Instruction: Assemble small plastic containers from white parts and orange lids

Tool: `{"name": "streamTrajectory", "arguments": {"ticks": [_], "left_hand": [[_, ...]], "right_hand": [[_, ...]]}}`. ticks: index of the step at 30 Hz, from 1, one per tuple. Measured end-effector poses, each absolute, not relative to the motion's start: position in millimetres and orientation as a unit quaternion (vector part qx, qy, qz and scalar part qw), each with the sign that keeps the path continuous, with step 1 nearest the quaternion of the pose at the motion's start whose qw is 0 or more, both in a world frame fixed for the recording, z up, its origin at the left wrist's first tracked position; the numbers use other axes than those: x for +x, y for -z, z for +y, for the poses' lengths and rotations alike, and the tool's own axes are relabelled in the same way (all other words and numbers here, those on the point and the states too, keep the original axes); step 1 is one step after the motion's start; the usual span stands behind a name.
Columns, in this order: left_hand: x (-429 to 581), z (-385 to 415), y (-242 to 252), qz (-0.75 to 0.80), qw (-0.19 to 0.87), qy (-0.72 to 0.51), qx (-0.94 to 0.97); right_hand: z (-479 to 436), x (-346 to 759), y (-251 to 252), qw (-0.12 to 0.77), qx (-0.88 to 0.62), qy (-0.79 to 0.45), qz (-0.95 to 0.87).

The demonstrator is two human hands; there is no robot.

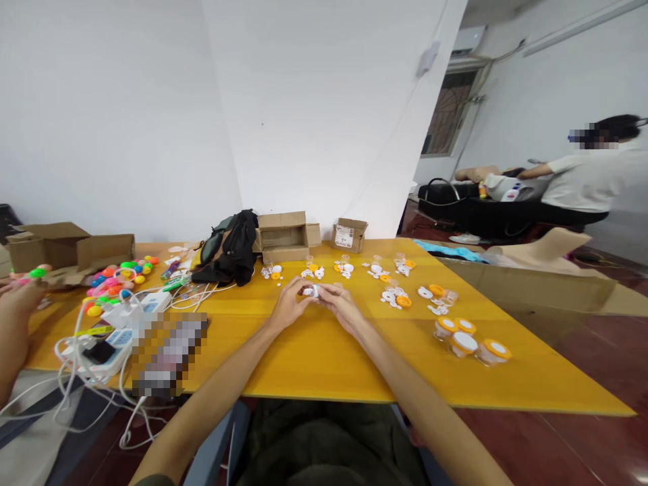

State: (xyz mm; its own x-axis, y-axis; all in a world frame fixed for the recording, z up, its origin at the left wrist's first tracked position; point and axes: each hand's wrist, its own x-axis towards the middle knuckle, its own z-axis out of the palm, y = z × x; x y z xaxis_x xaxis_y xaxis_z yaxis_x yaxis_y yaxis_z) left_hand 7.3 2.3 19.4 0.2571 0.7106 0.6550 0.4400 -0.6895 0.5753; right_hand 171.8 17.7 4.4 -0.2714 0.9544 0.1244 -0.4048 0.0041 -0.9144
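Observation:
My left hand (288,303) and my right hand (340,303) meet over the middle of the yellow table (314,364). Both pinch one small white piece (311,291) between their fingertips. What the piece is I cannot make out. Beyond my hands lie several small white parts and orange lids (399,297) in scattered groups. To the right stand three little jars with orange rims (470,341).
Open cardboard boxes (286,236) and a black bag (230,253) sit at the table's far edge. Colourful balls (114,280), a power strip and white cables (101,337) crowd the left. Another person's hand (15,310) holds a green ball at far left. A person stands at the back right (582,179).

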Motion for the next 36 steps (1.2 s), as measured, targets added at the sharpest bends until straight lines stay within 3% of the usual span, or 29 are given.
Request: {"name": "streamTrajectory", "arguments": {"ticks": [36], "left_hand": [[13.8,-1.8,-16.3,0.365,0.08,-0.491,0.787]], "right_hand": [[20.5,167.1,5.6,0.534,-0.295,-0.64,-0.468]]}}
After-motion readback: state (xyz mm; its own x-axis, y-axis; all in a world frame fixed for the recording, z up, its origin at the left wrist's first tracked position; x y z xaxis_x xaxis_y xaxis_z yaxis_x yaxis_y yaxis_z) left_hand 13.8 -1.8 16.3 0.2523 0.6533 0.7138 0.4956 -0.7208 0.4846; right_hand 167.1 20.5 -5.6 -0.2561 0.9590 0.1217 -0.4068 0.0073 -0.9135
